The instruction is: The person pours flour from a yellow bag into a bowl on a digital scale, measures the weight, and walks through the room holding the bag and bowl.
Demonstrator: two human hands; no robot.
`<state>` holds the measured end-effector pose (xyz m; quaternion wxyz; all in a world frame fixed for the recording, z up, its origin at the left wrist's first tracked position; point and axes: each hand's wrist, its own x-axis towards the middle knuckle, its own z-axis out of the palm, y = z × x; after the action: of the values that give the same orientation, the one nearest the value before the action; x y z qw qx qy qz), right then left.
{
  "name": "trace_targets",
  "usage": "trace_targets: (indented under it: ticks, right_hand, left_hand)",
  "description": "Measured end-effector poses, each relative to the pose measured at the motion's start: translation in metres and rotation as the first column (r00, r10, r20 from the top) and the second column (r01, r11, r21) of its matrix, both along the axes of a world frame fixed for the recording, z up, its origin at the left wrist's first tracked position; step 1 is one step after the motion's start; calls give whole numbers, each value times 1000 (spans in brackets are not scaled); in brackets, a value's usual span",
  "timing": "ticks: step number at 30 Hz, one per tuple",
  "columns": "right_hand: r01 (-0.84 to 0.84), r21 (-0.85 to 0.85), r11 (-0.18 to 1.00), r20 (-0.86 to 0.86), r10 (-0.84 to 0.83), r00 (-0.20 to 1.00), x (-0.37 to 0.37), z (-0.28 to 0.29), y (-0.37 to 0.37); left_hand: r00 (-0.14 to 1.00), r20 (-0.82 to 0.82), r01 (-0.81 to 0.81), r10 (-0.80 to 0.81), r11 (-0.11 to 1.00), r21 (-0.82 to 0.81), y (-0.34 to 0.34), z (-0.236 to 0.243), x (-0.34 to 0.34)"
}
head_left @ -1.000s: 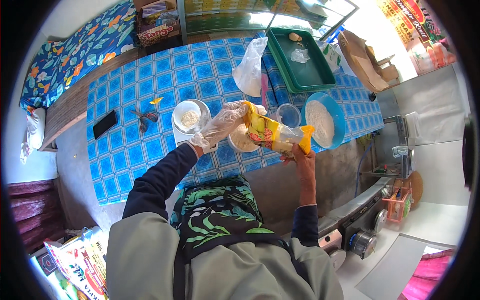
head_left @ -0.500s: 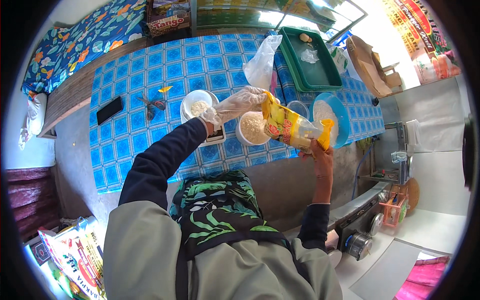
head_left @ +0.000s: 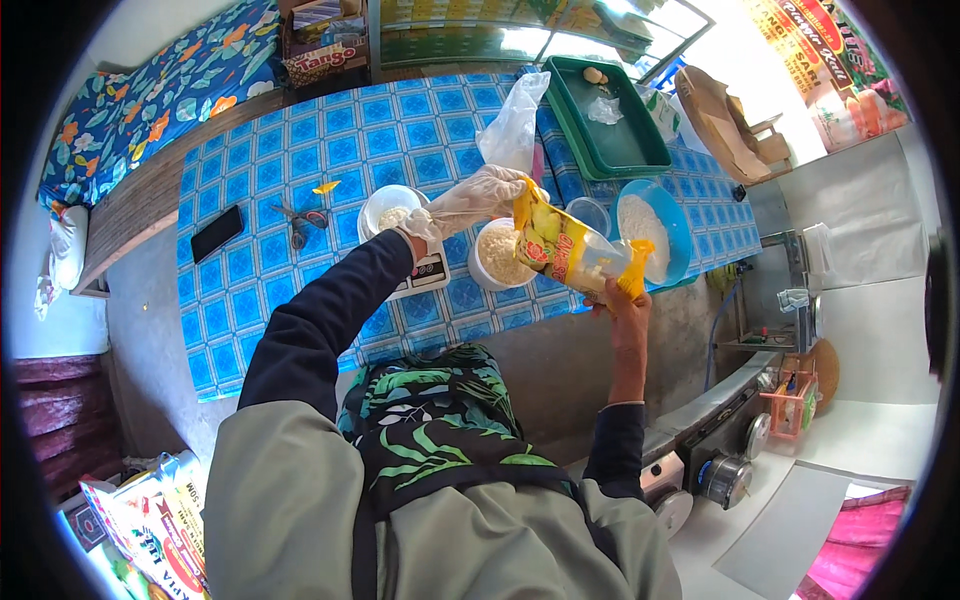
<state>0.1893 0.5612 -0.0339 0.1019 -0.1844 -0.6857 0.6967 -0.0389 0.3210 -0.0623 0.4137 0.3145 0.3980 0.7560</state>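
Between my hands a yellow plastic packet [head_left: 556,246] with a clear window is stretched over the table's front edge. My left hand [head_left: 488,194], in a thin clear plastic glove, is closed on its upper left end. My bare right hand [head_left: 626,312] grips the gathered lower right end. Partly behind the packet stands a white tub [head_left: 487,278] of pale crumbly stuff. Under my left wrist is a kitchen scale [head_left: 432,274] bearing a white bowl [head_left: 384,204] with some pale stuff inside. A blue basin [head_left: 682,235] of white powder and a clear round container [head_left: 590,214] stand beyond the packet.
On the blue checked tablecloth [head_left: 345,130] lie a phone [head_left: 217,233], scissors [head_left: 299,224] and a yellow scrap [head_left: 326,187]. A clear plastic bag [head_left: 515,125] stands near green trays [head_left: 610,140]. At the right is a stove [head_left: 705,455] with a metal pot [head_left: 724,481].
The packet and my right hand have shifted slightly left, and the packet slants a little more. Both hands keep their grip. The whole view has moved slightly.
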Motion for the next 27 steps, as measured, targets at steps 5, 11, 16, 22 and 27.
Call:
trace_targets:
  ticks: [5, 11, 16, 22, 27]
  right_hand:
    - [-44, 53, 998, 18, 43, 999, -17, 15, -7]
    - [-81, 65, 995, 37, 79, 996, -27, 25, -20]
    - [-60, 84, 995, 40, 57, 998, -25, -1, -17]
    - [-21, 49, 999, 14, 20, 1000, -16, 12, -24]
    - [-32, 99, 995, -3, 32, 999, -23, 19, -22]
  left_hand:
    - [996, 58, -60, 61, 998, -4, -11, -3, 2]
    - [970, 110, -218, 215, 976, 14, -24, -10, 12]
    - [979, 89, -184, 183, 983, -4, -24, -10, 12]
    - [986, 73, -146, 149, 988, -50, -25, -9, 9]
    - [980, 73, -189, 187, 982, 19, -18, -16, 9]
